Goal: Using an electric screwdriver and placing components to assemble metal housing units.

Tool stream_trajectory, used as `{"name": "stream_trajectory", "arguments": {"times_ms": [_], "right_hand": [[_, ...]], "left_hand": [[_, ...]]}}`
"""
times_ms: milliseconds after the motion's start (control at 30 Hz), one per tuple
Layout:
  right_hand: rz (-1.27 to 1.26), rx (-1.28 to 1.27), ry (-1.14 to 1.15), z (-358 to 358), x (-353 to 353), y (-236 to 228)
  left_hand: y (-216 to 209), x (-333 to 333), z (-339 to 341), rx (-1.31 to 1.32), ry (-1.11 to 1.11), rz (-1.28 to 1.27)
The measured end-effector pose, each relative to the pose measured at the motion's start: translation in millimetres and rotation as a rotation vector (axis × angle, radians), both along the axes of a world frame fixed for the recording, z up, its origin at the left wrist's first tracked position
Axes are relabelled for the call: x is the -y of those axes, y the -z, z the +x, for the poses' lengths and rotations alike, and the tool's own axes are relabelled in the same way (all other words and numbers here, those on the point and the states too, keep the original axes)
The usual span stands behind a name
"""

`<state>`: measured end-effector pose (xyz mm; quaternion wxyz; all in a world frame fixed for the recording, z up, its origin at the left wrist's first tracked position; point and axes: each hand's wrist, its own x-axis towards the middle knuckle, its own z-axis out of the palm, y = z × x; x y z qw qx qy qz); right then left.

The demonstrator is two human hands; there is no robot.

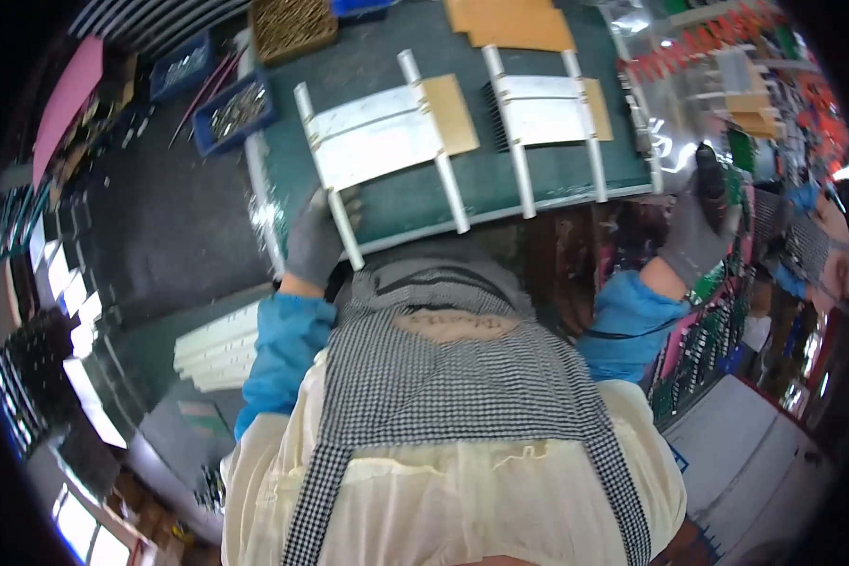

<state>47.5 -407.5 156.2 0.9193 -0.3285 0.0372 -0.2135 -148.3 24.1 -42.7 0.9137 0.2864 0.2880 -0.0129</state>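
Two assemblies lie side by side on the green work mat [391,203]. Each has a white panel [375,139] across two long white strips. My left hand [313,243], in a grey glove, is closed around the near end of the leftmost white strip [341,222]; glove shows on both sides of it. The second panel [544,110] lies to the right, with no hand on it. Beyond the mat's right edge, my gloved right hand [700,231] is raised with fingers bent together. Something dark shows at its fingertips; I cannot make out what it is.
Blue bins [234,115] of small metal parts stand at far left, beside a box of brass-coloured pieces [292,26]. Orange-brown sheets [514,21] lie at the back. White strips [219,349] are stacked left of me. A co-worker [811,241] is at the right, near crowded parts.
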Motion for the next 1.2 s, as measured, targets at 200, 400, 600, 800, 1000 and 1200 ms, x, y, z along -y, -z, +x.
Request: {"name": "stream_trajectory", "arguments": {"times_ms": [200,400,600,800,1000,1200], "right_hand": [[-0.094,0.323,-0.061,5.1,3.5,-17.0],[-0.250,0.403,-0.011,46.9,29.9,-27.5],[-0.262,0.288,-0.126,135.7,68.6,12.5],[-0.448,0.271,-0.256,180.9,67.3,42.0],[-0.433,0.285,-0.396,195.9,64.1,57.6],[-0.581,0.341,-0.464,201.2,44.7,72.0]], "left_hand": [[-12.3,13.8,9.3,-0.136,-0.114,0.215],[-23.6,10.5,23.7,-0.291,-0.283,0.361],[-32.5,-9.7,9.8,-0.586,-0.212,1.331],[-98.8,126.1,125.3,-0.278,-0.283,1.467],[-42.7,232.3,232.6,-0.498,0.134,1.319],[-54.6,243.3,265.2,-0.810,0.353,1.473]]}}
